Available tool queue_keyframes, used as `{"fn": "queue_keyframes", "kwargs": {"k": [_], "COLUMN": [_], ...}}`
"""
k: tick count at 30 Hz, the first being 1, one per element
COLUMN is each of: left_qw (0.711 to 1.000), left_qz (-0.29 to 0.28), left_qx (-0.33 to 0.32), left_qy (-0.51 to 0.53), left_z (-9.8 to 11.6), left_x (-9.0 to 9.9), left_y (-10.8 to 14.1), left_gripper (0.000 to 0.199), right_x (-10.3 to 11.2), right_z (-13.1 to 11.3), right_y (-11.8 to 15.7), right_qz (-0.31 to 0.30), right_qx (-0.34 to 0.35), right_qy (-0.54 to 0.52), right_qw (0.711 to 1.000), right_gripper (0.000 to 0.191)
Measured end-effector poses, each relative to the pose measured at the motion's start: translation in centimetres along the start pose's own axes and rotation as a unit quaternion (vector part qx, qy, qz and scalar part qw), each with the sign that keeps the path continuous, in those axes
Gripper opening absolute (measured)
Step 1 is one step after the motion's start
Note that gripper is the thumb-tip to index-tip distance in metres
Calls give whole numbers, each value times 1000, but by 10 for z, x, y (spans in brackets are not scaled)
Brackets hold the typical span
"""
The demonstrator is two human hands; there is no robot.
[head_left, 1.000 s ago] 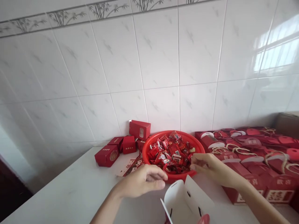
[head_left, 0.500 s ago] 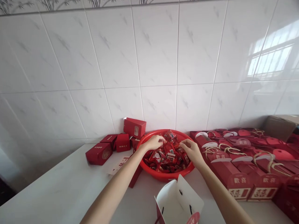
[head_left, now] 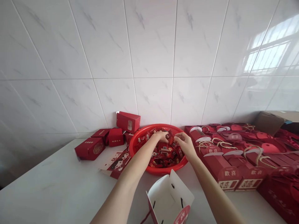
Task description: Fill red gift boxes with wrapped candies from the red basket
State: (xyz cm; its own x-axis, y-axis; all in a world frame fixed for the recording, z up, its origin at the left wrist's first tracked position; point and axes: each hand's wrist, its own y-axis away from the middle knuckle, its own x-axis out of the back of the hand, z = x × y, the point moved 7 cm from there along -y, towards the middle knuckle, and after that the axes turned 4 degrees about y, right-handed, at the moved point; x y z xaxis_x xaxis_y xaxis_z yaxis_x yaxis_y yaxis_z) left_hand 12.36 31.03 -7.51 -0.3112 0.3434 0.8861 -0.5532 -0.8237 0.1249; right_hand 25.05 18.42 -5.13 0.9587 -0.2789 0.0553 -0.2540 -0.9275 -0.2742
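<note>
A round red plastic basket (head_left: 133,149) holds a heap of red-wrapped candies (head_left: 164,151). My left hand (head_left: 160,136) reaches over the heap, its fingers curled down around a wrapped candy. At the basket's right side, my right hand (head_left: 185,143) has thumb and fingertips pinched together just above the candies; what lies between them is too small to make out. Between my forearms and nearer to me stands an open gift box (head_left: 170,197), white inside and red outside, with dark slots in its flaps. Neither hand touches it.
Rows of red gift boxes with rope handles (head_left: 221,169) stand along the right. Small red boxes (head_left: 90,148) sit at the left by the tiled wall (head_left: 154,99). A flat printed card (head_left: 119,163) lies left of the basket. A brown cardboard box (head_left: 268,121) is at the back right.
The view has tilted down and shifted slightly. My left hand has moved right and deeper over the candies, closer to my right hand. My right hand has lifted slightly from the heap.
</note>
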Motion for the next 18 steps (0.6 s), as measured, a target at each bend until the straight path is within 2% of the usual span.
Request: {"fn": "queue_keyframes", "kwargs": {"k": [7, 10, 13, 15, 18], "left_qw": [992, 976, 949, 929, 906], "left_qz": [6, -30, -81, -113, -145], "left_qx": [34, 18, 1, -5, -17], "left_qy": [123, 213, 306, 352, 398], "left_z": [-9, 0, 14, 23, 32], "left_x": [11, 11, 6, 3, 4], "left_y": [11, 18, 25, 29, 35], "left_gripper": [53, 30, 14, 12, 20], "right_x": [0, 2, 2, 3, 7], "right_z": [-1, -4, -4, -2, 1], "right_y": [1, 2, 1, 0, -2], "right_qz": [2, 7, 9, 15, 46], "right_qx": [-4, -3, -6, -8, -8], "right_qy": [-18, -30, -37, -38, -34], "right_qw": [1000, 1000, 999, 999, 998], "right_gripper": [26, 26, 26, 27, 30]}}
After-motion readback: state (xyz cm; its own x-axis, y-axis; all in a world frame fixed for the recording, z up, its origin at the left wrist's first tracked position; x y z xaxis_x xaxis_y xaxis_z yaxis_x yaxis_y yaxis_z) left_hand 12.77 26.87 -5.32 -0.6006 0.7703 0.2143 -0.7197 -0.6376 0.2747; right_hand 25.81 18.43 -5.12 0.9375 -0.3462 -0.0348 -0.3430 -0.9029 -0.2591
